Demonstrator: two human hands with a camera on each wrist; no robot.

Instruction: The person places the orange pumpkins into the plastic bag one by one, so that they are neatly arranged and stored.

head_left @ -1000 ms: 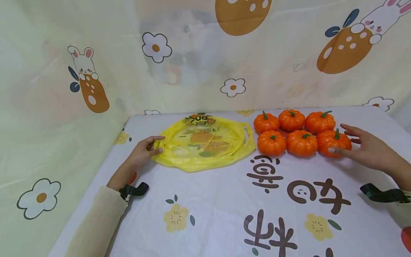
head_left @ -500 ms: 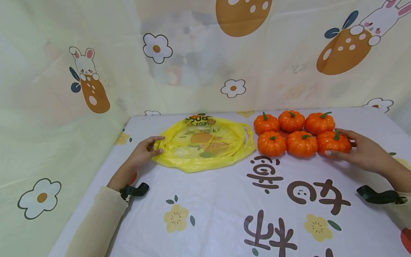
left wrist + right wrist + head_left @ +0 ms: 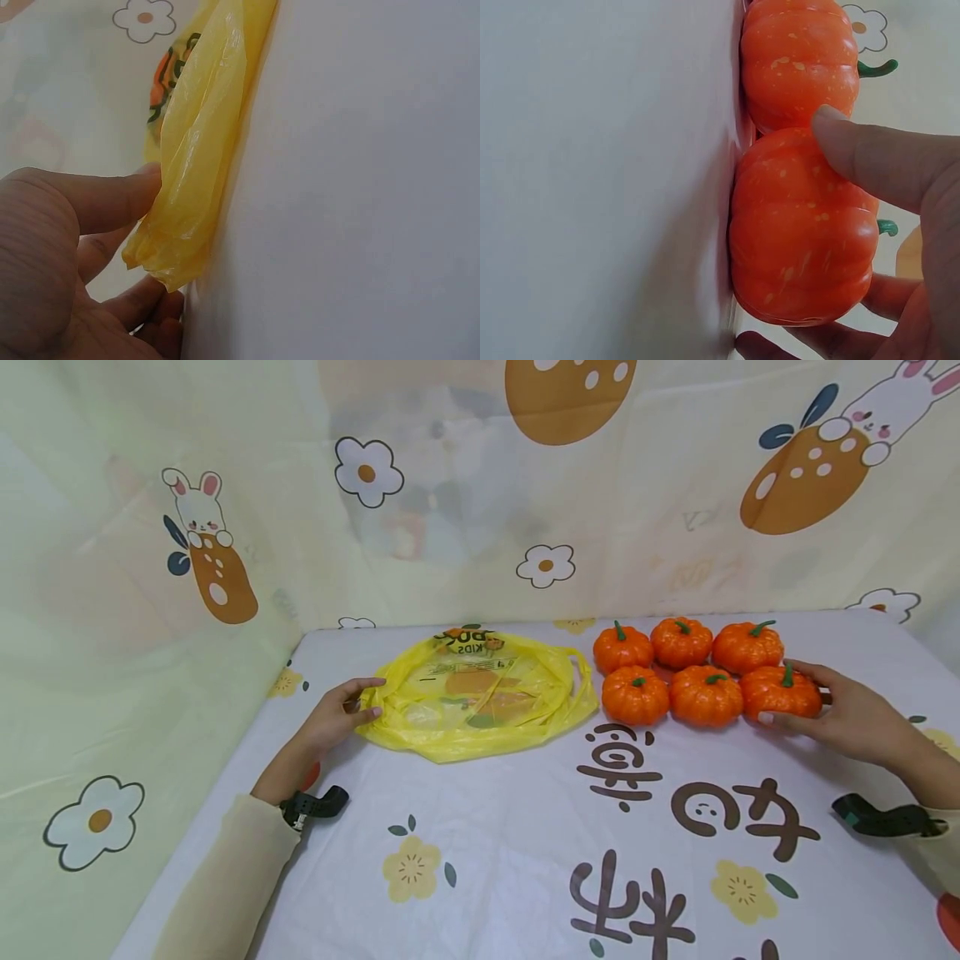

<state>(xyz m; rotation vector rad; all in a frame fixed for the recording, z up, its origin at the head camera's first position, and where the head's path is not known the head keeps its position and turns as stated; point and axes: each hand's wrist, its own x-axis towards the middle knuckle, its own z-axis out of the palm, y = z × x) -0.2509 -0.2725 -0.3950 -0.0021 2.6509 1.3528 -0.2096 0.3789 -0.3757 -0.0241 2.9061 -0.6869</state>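
Observation:
A yellow plastic bag (image 3: 480, 702) with printed lettering lies spread on the table. At its left edge rests my left hand (image 3: 335, 717), thumb and forefinger apart and touching the film; in the left wrist view the bag's crumpled edge (image 3: 191, 172) sits between thumb and fingers. My right hand (image 3: 855, 714) grips the front-right toy pumpkin (image 3: 782, 692), thumb on the near side and fingers round the far side. The right wrist view shows this orange pumpkin (image 3: 802, 232) standing on the table, its green stem pointing up. My fingers' far tips are partly hidden behind it.
Several more orange pumpkins stand close together in two rows, including the front-middle one (image 3: 707, 696) and the back-left one (image 3: 622, 648). The bag's handle loop (image 3: 583, 681) reaches near the left pumpkins. A patterned cloth (image 3: 450, 527) hangs behind the white-covered table (image 3: 510, 852).
My right hand has moved left onto the front-right pumpkin and closed round it, then stayed there. My left hand and the bag have kept their places.

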